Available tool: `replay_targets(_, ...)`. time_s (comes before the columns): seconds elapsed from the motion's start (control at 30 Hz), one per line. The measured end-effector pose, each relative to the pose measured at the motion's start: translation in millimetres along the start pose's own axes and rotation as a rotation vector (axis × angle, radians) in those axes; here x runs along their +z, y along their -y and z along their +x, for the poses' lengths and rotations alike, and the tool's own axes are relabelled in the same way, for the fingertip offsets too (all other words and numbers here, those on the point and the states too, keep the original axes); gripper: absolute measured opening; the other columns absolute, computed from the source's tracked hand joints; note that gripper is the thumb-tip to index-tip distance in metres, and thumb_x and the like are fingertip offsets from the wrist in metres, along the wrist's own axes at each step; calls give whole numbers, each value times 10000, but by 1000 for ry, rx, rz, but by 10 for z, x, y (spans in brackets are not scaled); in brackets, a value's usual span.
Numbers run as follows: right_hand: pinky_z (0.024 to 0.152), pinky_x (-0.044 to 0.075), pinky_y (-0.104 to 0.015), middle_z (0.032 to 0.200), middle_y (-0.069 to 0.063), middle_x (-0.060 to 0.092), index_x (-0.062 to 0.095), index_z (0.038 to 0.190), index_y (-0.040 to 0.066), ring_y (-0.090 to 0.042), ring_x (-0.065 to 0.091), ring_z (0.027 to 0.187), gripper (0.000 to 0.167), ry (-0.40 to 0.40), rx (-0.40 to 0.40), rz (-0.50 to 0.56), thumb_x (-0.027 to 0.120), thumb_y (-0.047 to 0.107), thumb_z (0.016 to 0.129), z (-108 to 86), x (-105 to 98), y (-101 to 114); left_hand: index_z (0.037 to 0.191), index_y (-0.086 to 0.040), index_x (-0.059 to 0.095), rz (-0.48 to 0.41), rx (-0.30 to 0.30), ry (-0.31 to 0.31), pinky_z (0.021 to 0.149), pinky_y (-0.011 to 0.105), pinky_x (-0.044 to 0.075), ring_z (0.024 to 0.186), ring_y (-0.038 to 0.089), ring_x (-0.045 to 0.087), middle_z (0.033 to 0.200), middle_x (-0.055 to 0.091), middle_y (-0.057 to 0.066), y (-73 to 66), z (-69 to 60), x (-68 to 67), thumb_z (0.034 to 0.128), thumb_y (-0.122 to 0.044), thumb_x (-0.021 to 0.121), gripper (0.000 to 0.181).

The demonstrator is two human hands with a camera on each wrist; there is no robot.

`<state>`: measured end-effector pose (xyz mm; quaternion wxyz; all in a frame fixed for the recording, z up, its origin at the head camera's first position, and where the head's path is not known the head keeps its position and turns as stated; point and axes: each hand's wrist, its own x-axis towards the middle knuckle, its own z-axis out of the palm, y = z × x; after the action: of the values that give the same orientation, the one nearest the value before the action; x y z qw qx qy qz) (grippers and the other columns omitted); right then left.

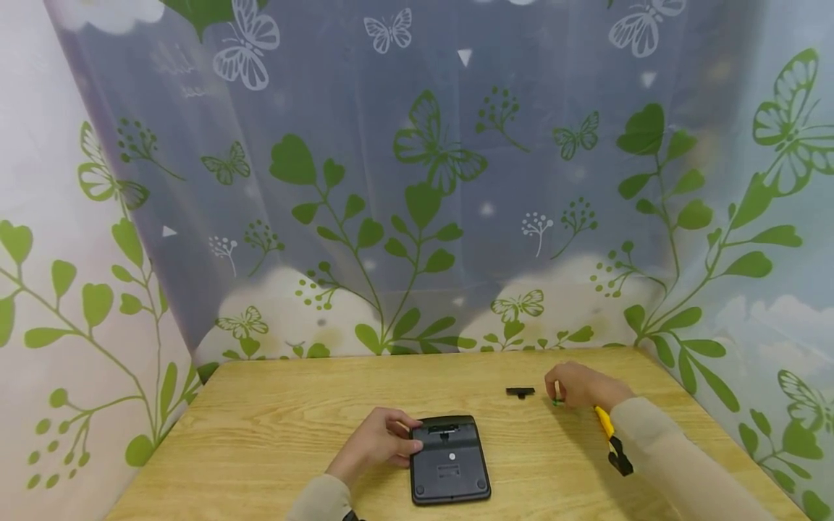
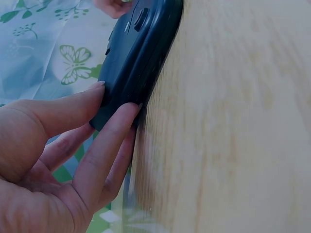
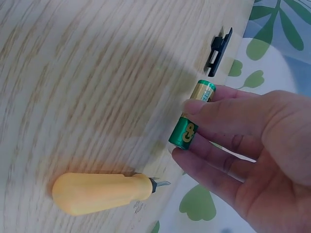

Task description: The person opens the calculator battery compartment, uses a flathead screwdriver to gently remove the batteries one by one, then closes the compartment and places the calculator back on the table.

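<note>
A black device lies on the wooden table with its underside up and a small compartment near its far end uncovered. My left hand grips its left edge; in the left wrist view the thumb and fingers of that hand hold the device by its side. Farther back on the right, my right hand pinches a green and gold battery. The right wrist view shows this battery between the thumb and fingers of the right hand.
A small black cover lies left of my right hand, also visible in the right wrist view. A yellow-handled screwdriver lies beside my right forearm, its handle nearer in the right wrist view. Patterned cloth hangs behind the table.
</note>
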<state>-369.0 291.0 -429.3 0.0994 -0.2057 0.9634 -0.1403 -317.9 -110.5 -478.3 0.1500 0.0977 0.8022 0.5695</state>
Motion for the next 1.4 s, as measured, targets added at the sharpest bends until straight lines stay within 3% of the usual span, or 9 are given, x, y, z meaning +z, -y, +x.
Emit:
replay_targets(0.3, 614, 432, -283, 825, -44, 600, 675, 899, 107, -159, 446, 672, 382, -23, 26, -23, 647, -262, 803, 48, 56, -43, 1204, -20, 734, 9, -14, -1, 671, 367, 679, 733, 184, 708, 1011, 657, 166, -19, -22, 4, 854, 25, 812, 362)
replay_targets(0.6, 628, 424, -289, 861, -12, 619, 660, 871, 114, -154, 418, 684, 353, -86, -10, -79, 635, -237, 851, 72, 89, -37, 1193, -1, 732, -10, 14, -2, 673, 375, 681, 729, 186, 711, 983, 654, 161, -8, -18, 3, 850, 43, 807, 355)
replay_targets(1.4, 618, 422, -289, 811, -38, 613, 664, 881, 104, -152, 403, 655, 382, -92, -16, -82, 598, -270, 837, 106, 101, -8, 1188, -40, 747, 20, -23, -15, 669, 358, 678, 744, 183, 710, 1006, 663, 156, -6, -8, -3, 852, 15, 817, 348)
